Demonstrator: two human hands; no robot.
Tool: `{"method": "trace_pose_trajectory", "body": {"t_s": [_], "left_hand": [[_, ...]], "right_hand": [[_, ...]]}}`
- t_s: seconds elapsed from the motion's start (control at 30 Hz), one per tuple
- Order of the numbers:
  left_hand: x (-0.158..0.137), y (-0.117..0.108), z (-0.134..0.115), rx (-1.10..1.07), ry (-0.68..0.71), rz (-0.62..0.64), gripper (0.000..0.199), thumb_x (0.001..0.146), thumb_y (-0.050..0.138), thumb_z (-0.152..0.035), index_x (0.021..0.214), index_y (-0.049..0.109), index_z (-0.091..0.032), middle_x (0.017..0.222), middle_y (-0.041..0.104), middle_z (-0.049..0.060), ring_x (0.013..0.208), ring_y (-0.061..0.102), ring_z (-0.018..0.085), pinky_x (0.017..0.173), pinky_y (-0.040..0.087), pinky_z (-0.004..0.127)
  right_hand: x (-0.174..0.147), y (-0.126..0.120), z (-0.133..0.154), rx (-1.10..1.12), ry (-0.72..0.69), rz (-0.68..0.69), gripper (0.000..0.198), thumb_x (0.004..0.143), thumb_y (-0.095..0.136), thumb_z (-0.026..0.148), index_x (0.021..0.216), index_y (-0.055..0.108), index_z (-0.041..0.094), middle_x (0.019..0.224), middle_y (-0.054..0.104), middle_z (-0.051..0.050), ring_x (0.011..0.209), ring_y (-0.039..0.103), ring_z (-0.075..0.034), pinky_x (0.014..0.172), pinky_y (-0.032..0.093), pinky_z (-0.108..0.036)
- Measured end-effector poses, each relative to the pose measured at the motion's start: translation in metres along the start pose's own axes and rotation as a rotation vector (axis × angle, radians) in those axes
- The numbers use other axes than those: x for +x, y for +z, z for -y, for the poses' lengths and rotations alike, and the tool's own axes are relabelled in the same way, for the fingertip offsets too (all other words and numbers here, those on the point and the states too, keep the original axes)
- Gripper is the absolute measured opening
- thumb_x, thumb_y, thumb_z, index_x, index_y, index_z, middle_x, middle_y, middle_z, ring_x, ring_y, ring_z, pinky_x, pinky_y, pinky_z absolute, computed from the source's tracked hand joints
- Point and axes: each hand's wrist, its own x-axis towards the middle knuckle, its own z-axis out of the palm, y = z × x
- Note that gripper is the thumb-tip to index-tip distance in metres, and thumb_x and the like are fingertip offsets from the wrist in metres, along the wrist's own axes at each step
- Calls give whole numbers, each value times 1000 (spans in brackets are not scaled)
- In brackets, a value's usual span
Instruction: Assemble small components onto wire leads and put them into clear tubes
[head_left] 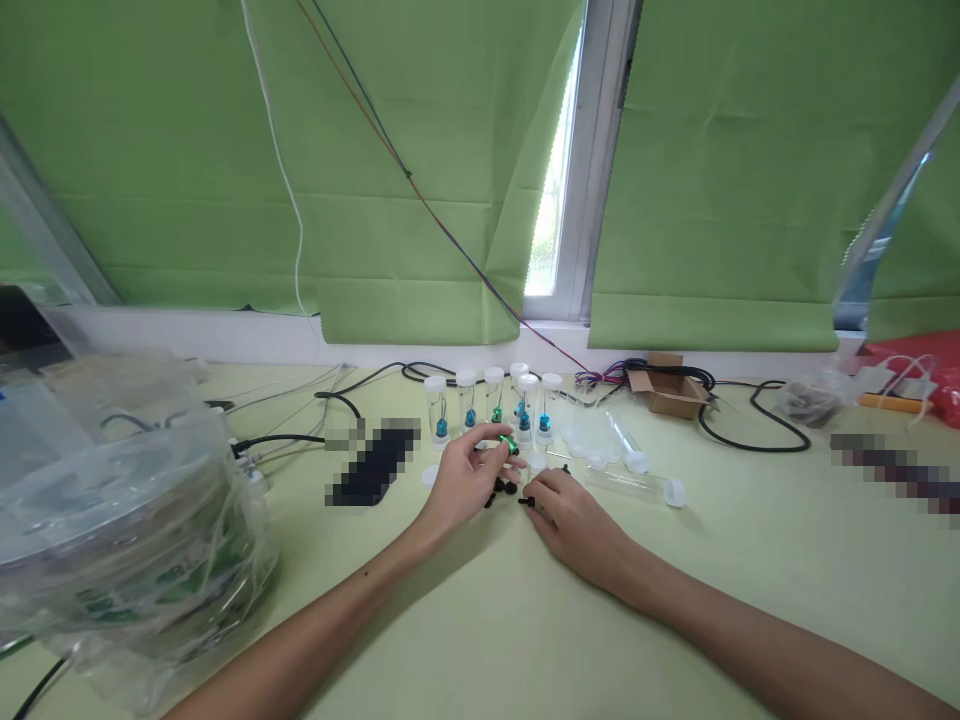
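Left hand (466, 478) at frame centre, thumb and fingers pinched narrow on small green part (509, 443), which we hold over surface (457, 630); right hand (583, 515) just right of it, fingers bunched low at small black piece (526, 501), whether gripped we cannot tell. More black pieces (511, 488) lie between our hands; capped tubes (466, 393) stand upright above frame centre. Step in hand, we judge: handling green part; next move likely calls for steady left pinch, precise right fingertips on black piece
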Motion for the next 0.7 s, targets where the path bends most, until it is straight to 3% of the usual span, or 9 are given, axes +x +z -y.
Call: {"method": "trace_pose_trajectory", "body": {"t_s": [0.23,0.4,0.7], "left_hand": [[0,0,-4,-17,-31,9,35,84,62,-40,107,58,-15,83,73,8,66,71,20,70,55,33],[1,1,-5,-95,-60,-25,36,80,65,-44,101,62,-15,89,70,7,72,71,21,66,56,32],[1,3,-5,-98,-98,-47,34,78,68,-44,90,66,-12,58,64,2,51,59,14,53,47,26]], "right_hand": [[0,-2,2,35,14,-19,20,88,49,3,99,55,19,96,60,-8,91,57,-24,79,51,-40],[2,-4,3,91,30,-139,19,90,48,5,102,51,20,99,60,-8,90,58,-22,77,51,-37],[3,-7,4,151,-29,-396,16,96,44,13,108,48,22,96,58,-7,88,59,-21,76,51,-35]]}}
